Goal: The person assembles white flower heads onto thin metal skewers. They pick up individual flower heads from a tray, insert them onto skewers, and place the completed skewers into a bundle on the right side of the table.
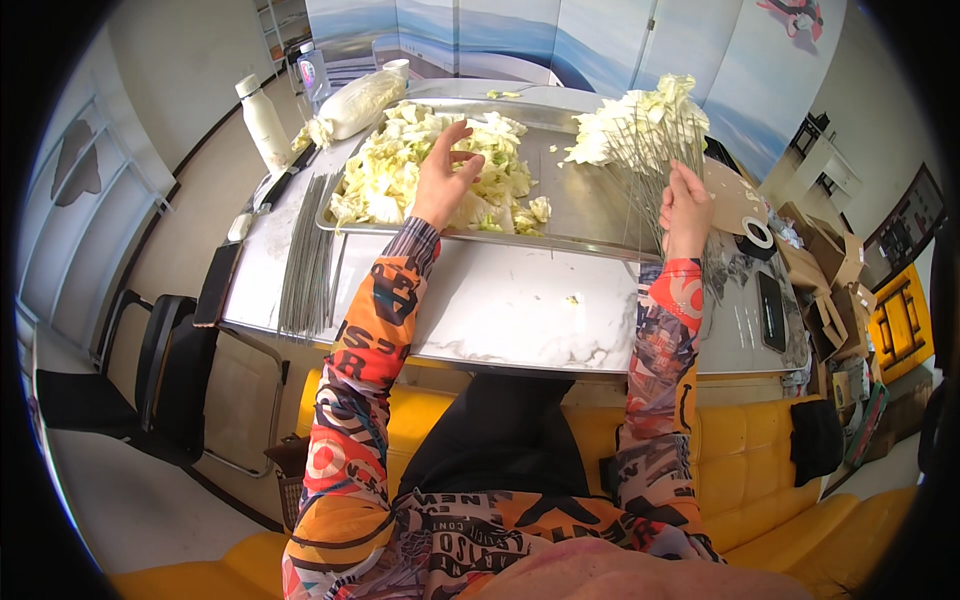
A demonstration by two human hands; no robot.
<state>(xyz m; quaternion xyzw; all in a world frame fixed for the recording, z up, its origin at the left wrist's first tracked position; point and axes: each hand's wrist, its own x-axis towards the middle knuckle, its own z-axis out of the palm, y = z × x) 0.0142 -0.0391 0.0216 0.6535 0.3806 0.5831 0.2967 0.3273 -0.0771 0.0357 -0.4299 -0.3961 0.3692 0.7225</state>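
Note:
My left hand (448,176) is over the cut cabbage leaves (382,180) heaped in the left part of a metal tray (555,180), fingers apart. Nothing shows between its fingers. At the tray's right side my right hand (686,206) is closed near the lower ends of thin metal skewers (645,157); whether it grips one is hidden. Cabbage pieces (641,124) are threaded on the upper ends of those skewers, which fan out over the tray's right edge. A bundle of bare metal skewers (306,262) lies left of the tray.
A wrapped cabbage (364,105), a cream bottle (264,126) and a clear plastic bottle (313,75) stand or lie behind left. On the right are a round board (731,199), a tape roll (758,233) and a phone (771,311). Cardboard boxes (832,262) are beyond the table.

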